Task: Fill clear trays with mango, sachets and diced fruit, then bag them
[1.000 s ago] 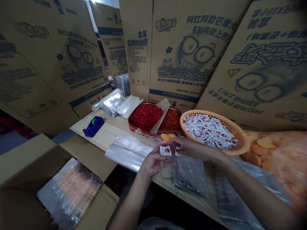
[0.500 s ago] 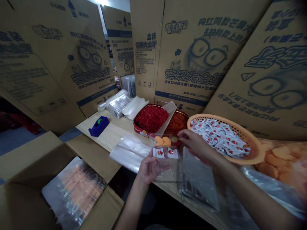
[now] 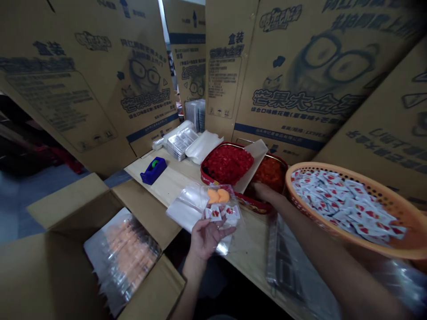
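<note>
My left hand (image 3: 207,236) holds up a clear plastic tray (image 3: 238,229) by its near side. Two orange candy pieces (image 3: 218,196) sit in the tray's far part, and two small white sachets with red print (image 3: 222,213) lie side by side nearer my fingers. My right hand (image 3: 262,191) reaches into the tin's right half, among orange-red packets (image 3: 271,173); its fingertips are hidden there. A white card divider (image 3: 254,165) separates these from the dark red packets (image 3: 230,163) in the left half.
An orange basket (image 3: 350,171) of white sachets stands right of the tin. Empty clear trays (image 3: 283,262) lie below my right forearm. A blue tape dispenser (image 3: 154,170) and plastic bags (image 3: 187,206) are on the table. An open carton (image 3: 147,213) holds packed trays at left; large cartons (image 3: 300,66) stand behind.
My right hand has left the tray and moved into the tin's right half. Both sachets now rest in the tray, which my left hand still holds. The view has shifted.
</note>
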Tool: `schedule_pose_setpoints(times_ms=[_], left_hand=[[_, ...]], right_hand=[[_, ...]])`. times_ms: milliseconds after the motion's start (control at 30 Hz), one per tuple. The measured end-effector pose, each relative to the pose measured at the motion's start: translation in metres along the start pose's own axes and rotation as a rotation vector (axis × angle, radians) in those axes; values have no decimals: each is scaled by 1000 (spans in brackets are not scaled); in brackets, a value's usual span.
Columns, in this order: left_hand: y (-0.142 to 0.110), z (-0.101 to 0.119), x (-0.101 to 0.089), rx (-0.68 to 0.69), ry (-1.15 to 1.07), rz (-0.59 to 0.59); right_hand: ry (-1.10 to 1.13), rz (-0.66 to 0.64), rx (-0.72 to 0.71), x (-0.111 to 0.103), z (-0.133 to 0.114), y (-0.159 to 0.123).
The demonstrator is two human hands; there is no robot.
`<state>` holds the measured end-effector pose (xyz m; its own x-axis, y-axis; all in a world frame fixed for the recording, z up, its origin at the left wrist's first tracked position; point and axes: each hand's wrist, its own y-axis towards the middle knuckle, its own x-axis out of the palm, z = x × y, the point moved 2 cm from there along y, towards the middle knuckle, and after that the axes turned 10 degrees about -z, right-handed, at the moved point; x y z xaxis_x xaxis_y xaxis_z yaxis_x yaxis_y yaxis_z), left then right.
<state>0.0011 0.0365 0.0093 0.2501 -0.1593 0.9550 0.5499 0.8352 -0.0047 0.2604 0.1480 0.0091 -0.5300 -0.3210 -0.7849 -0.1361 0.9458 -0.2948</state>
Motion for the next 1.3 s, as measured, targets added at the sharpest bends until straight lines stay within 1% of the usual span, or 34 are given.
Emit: schedule_pose_setpoints(times_ms=[167, 367, 467, 567, 633, 733, 833, 900, 967, 1067, 1167, 1300], left_hand=[[1, 8, -2, 47, 46, 32], [3, 17, -7, 108, 79, 81], [5, 20, -7, 119, 63, 72], [6, 20, -7, 121, 18, 50], [8, 20, -7, 120, -7, 45], [9, 19, -5, 119, -11, 54], [10, 19, -3, 129, -1, 64], [10, 19, -3, 133, -10, 68], [11, 18, -4, 135, -26, 67], [12, 18, -5, 134, -39, 62], [12, 18, -5, 144, -36, 63], [13, 18, -5, 148, -35, 47]], right_hand=[[50, -4, 78, -4, 4, -5], [134, 66, 175, -18, -2, -23], [350, 80, 209, -24, -6, -35], [623, 103, 192, -31, -13, -51], [721, 102, 154, -35, -23, -63], [787, 25, 89, -33, -45, -81], [689, -115, 21, -20, -72, -94], [526, -150, -70, -8, -89, -97], [313, -114, -190, 4, -100, -98], [31, -10, -332, 20, -108, -96], [-138, 36, -382, 29, -108, -96], [-246, 44, -402, 30, -109, -98]])
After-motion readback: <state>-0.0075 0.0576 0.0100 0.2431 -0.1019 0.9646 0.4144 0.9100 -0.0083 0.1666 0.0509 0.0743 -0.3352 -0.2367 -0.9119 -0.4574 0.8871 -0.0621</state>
